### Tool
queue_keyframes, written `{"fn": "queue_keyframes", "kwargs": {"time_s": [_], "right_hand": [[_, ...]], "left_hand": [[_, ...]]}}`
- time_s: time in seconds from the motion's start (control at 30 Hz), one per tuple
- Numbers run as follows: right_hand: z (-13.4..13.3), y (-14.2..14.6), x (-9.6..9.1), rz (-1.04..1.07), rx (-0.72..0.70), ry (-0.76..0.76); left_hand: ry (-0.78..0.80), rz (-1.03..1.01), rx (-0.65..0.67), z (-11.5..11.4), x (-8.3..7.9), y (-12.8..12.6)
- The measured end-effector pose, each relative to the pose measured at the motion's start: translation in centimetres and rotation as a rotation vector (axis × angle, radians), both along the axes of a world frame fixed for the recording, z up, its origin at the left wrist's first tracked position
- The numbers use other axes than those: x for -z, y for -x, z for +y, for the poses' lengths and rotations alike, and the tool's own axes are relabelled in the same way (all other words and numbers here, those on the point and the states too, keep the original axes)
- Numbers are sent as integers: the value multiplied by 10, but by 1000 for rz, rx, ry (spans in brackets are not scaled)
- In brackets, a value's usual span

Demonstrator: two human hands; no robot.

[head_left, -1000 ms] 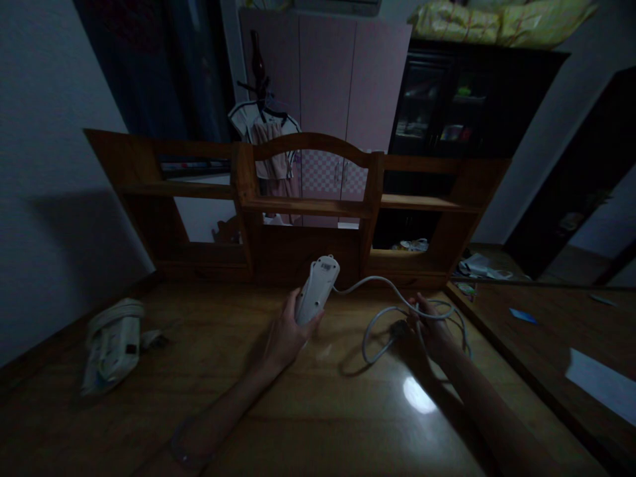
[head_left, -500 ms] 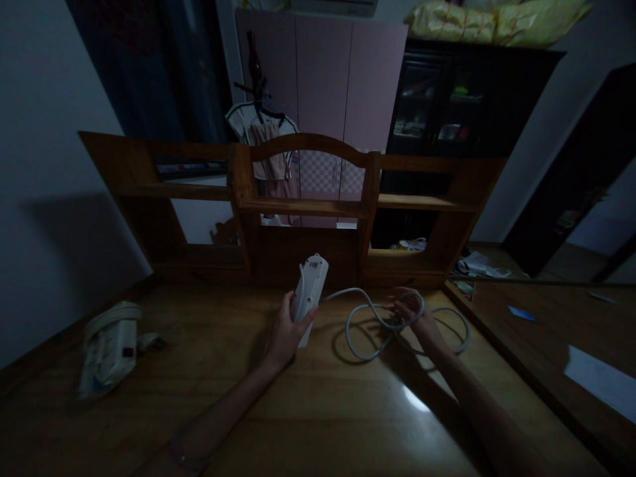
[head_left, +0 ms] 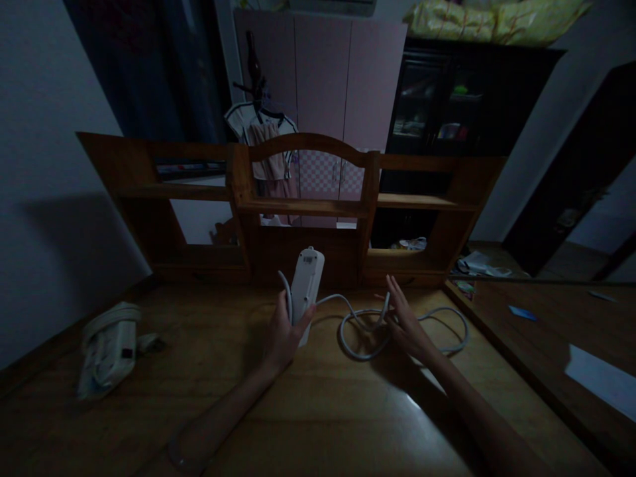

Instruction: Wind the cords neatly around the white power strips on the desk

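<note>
My left hand (head_left: 285,336) is closed around a white power strip (head_left: 307,281), which it holds up at a tilt over the table. The strip's back, with a small label and screws, faces me. A short bend of grey cord stands beside the strip at my left fingers. From the strip, its grey cable (head_left: 364,358) runs right and lies in loose loops on the wood. My right hand (head_left: 406,328) is at these loops, some fingers stretched upward, with a raised piece of cable at the thumb side. The cable's plug end cannot be made out.
A second power strip (head_left: 109,351) with its cord wound round it lies at the left of the wooden table (head_left: 318,424). A wooden shelf rack (head_left: 303,209) stands along the back edge. On the lower surface at right are a blue card (head_left: 522,313) and white paper (head_left: 603,379).
My right hand has turned and straightened its fingers, and the loop it had raised has swung left and lower. The power strip has shifted slightly left in my left hand; the cord bend beside it stands out more.
</note>
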State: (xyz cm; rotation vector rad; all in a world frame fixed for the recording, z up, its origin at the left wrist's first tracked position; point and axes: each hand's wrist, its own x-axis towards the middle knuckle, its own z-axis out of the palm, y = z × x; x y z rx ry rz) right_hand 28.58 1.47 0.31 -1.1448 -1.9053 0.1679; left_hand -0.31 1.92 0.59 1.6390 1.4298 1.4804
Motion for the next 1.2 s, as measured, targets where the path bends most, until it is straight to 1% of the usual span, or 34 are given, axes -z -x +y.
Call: {"fn": "queue_keyframes", "kwargs": {"time_s": [0.1, 0.27, 0.43, 0.6, 0.73, 0.87, 1.03, 1.2], "right_hand": [[-1, 1, -3, 26, 53, -18], [-3, 0, -10, 70, 102, -49], [-4, -7, -11, 140, 176, -28], [-1, -14, -10, 116, 228, -49], [3, -17, -6, 78, 208, -39], [6, -20, 0, 96, 171, 17], [7, -23, 2, 77, 216, 32], [7, -23, 1, 44, 229, 30]], "left_hand": [[16, 11, 23, -2, -3, 0], [28, 37, 45, -6, -8, -1], [2, 46, 54, -6, -7, -2], [-3, 85, 37, -7, -5, -2], [-9, 93, 65, -7, -6, -1], [-4, 102, 40, -6, -4, -2], [-23, 120, 15, -5, -3, -2], [-14, 145, 17, -6, -4, -1]]}}
